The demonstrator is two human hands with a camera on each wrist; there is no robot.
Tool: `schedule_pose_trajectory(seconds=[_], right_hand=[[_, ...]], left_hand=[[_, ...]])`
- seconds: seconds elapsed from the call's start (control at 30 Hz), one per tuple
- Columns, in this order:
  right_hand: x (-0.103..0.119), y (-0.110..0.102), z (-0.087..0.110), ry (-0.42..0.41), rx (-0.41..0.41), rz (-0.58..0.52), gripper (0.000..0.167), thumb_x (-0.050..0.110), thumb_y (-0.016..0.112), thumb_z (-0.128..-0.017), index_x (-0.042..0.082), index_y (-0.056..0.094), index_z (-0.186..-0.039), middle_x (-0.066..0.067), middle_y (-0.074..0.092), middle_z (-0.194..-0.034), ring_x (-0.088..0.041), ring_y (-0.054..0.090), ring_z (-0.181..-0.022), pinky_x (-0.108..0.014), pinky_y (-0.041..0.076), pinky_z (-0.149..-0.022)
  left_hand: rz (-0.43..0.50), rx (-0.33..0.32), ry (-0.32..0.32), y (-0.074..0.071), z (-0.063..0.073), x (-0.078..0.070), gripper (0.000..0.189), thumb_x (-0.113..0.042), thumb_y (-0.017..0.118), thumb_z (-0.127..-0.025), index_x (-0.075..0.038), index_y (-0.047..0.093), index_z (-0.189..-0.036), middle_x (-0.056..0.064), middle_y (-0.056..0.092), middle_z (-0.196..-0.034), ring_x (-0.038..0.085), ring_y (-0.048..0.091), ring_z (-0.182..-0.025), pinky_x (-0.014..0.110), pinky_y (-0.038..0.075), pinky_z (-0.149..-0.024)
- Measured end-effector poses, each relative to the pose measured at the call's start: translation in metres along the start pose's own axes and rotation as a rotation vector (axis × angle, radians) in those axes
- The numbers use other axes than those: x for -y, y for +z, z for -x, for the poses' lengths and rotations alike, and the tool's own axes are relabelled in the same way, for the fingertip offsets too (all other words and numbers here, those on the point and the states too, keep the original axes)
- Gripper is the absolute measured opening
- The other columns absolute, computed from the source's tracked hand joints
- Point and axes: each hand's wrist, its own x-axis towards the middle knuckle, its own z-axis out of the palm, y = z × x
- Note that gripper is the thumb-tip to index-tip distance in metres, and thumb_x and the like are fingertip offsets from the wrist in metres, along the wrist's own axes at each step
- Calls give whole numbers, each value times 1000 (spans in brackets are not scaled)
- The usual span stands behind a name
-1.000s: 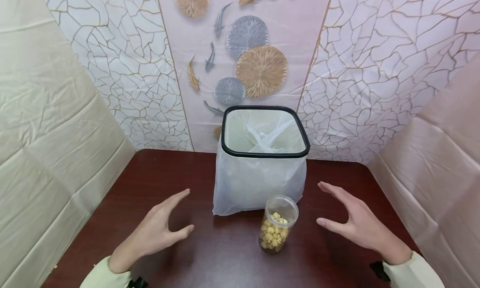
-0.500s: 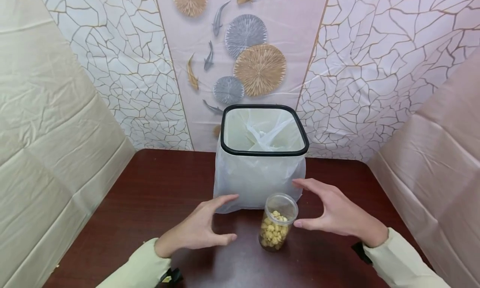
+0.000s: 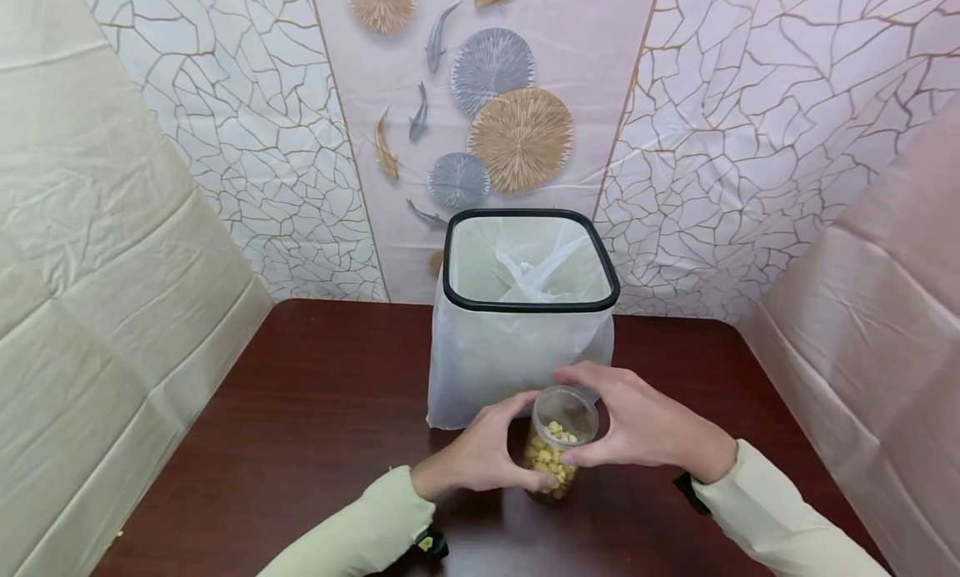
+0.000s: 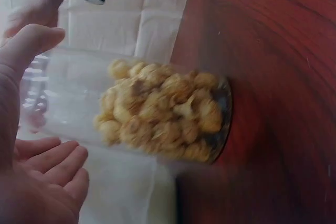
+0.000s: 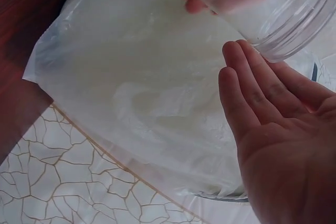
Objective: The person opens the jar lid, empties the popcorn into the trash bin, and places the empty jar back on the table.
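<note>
A clear, lidless plastic jar (image 3: 553, 445) partly filled with yellow popcorn (image 4: 163, 108) stands upright on the dark red table. My left hand (image 3: 483, 452) is at the jar's left side, thumb in front of it and fingers behind. On the other side, my right hand (image 3: 645, 418) curves around the upper part near the rim, with its fingers fairly straight in the right wrist view. Neither hand plainly grips the jar; whether the fingertips touch it is hard to tell. Just behind the jar stands a bin (image 3: 517, 356) with a white bag liner and a black rim.
The dark red table (image 3: 337, 377) reaches to a patterned cloth wall (image 3: 300, 185) at the back. Beige padded panels (image 3: 97, 310) flank it on the left and right. A small crumb lies near the table's left edge.
Both hands have moved inward from either side, from well apart to right around the jar. The jar and the bin have stayed in place.
</note>
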Motion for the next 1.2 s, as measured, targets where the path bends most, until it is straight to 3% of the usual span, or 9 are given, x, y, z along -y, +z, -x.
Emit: schedule_pose_trajectory(seconds=[0.2,0.4,0.5,0.73,0.87,1.03,1.2], right_hand=[[2,2,-5,-25,-7,34,84,53,94,-71,7,64,-135,6,71,-122,-7,69,-104,-28,60,-89],[4,2,-6,-57,-17,66,70,43,95,-70,11,68,-126,5,72,-114,-9,70,-98,-25,59,-84],[6,1,-6,-71,-21,71,67,41,94,-70,13,68,-125,5,72,-112,-9,69,-97,-24,59,-83],[10,-5,-5,-114,-56,23,69,45,94,-74,14,66,-129,7,71,-118,-9,69,-101,-26,60,-85],[12,-6,-8,-165,-78,-17,72,43,95,-74,12,65,-133,8,70,-122,-10,69,-106,-25,58,-90],[19,-5,-15,-194,-82,-39,80,42,97,-72,9,64,-136,6,70,-123,-10,68,-110,-23,57,-94],[27,-3,-25,-167,-84,-18,85,52,94,-73,7,63,-138,5,70,-125,-10,67,-113,-33,60,-94]], left_hand=[[140,-59,13,21,-9,1,86,-28,95,-75,-26,52,-149,-3,67,-137,14,65,-125,27,52,-107],[257,-100,-10,34,-12,1,77,-24,94,-77,-16,57,-144,7,70,-135,26,68,-122,25,53,-102],[279,-122,0,35,-12,0,75,-21,93,-78,-13,58,-144,8,70,-135,25,68,-121,25,53,-101],[141,-221,141,25,-8,-9,78,-22,94,-75,-15,58,-145,5,72,-133,15,70,-117,29,56,-102],[103,-258,174,14,-2,-18,82,-20,95,-73,-14,58,-146,3,72,-132,9,69,-116,29,57,-101],[72,-291,200,0,8,-25,81,-18,95,-74,-13,57,-146,7,72,-131,15,71,-115,29,58,-99],[-40,-342,205,-15,18,-22,81,-18,96,-73,-12,57,-144,10,71,-131,24,72,-115,31,59,-99]])
